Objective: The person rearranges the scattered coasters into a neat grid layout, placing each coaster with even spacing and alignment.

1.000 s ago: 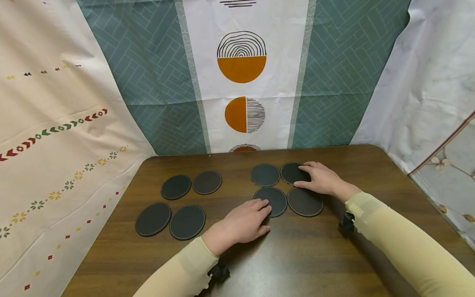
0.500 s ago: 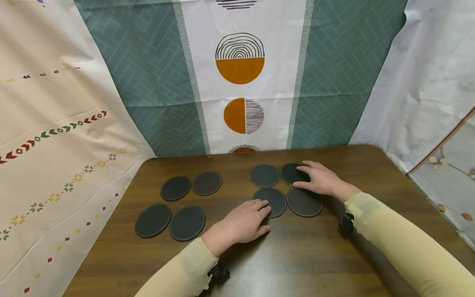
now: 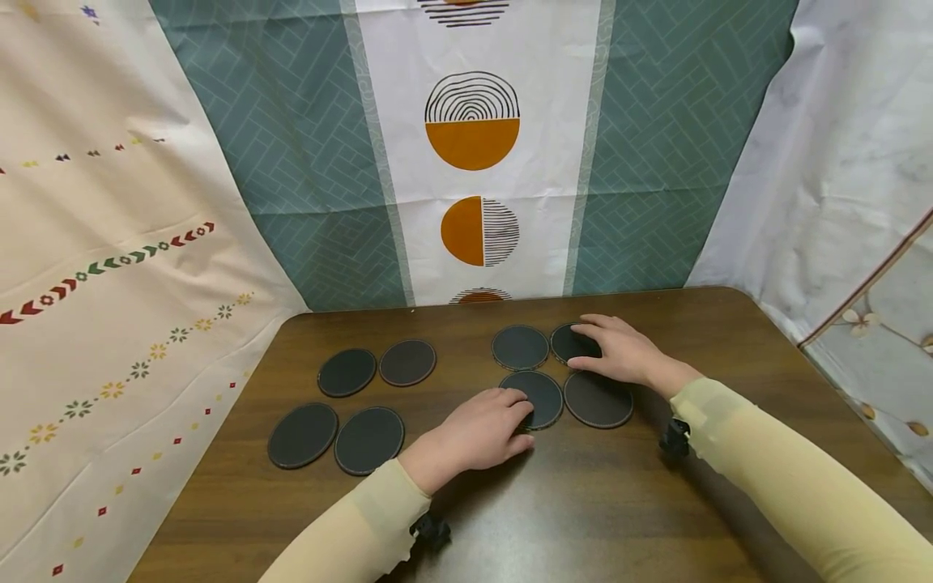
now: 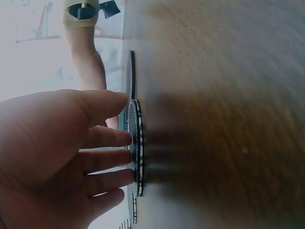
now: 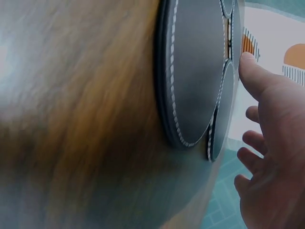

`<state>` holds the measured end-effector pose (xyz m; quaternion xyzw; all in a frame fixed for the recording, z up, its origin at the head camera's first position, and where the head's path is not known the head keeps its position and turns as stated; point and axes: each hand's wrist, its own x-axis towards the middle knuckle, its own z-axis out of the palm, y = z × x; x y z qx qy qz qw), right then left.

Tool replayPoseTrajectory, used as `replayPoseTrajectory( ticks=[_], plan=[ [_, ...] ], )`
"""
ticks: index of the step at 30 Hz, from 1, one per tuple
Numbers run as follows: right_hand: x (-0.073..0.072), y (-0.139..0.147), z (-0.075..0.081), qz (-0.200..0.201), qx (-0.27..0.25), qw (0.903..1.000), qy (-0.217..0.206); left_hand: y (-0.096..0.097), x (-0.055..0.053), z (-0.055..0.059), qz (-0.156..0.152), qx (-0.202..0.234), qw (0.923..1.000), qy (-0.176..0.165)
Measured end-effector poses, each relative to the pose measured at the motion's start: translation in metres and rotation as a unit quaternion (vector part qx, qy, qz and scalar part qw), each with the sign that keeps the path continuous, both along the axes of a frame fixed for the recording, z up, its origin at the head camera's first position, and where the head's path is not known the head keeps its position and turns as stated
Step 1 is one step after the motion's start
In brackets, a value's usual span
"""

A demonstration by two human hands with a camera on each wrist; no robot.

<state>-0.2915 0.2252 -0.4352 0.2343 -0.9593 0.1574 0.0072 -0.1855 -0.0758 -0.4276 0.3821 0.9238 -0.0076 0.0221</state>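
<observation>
My left hand (image 3: 477,433) lies with relaxed fingers at a round black leather coaster (image 3: 543,393) with stitched edging. In the left wrist view its fingertips (image 4: 125,175) meet the top of that coaster (image 4: 139,143), whose edge shows two dark bands. Over the far right coaster (image 3: 567,346) is my right hand (image 3: 623,350), fingers spread and loosely bent, covering part of it. In the right wrist view the right hand's thumb (image 5: 255,74) stands above the coasters. A brownish coaster (image 3: 599,399) and another dark one (image 3: 521,347) complete this group of several.
On the left side of the wooden table (image 3: 619,502) lie several more flat coasters: two at the back, a dark one (image 3: 347,372) and a brown one (image 3: 407,362), and two in front (image 3: 302,436). Patterned cloths (image 3: 313,162) hang behind and beside the table.
My right hand has shifted slightly left over the far right coaster. My left hand stays nearly still, and the head view has tipped up a little. The coasters keep their places.
</observation>
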Motion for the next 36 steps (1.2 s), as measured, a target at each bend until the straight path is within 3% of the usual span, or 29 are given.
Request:
replayPoseTrajectory(
  ticks=[9,17,36],
  plan=[
    [0.003,-0.02,0.006,0.018,-0.012,0.9997,0.007,-0.01,-0.001,0.005,-0.004,0.031,0.9994,0.014],
    [0.005,-0.043,0.011,0.043,-0.018,0.9988,0.014,-0.037,0.001,0.012,0.005,0.055,0.9976,0.041],
    [0.034,-0.1,0.015,0.143,-0.002,0.9893,0.028,-0.122,0.012,0.011,0.117,0.082,0.9897,0.012]
  ],
)
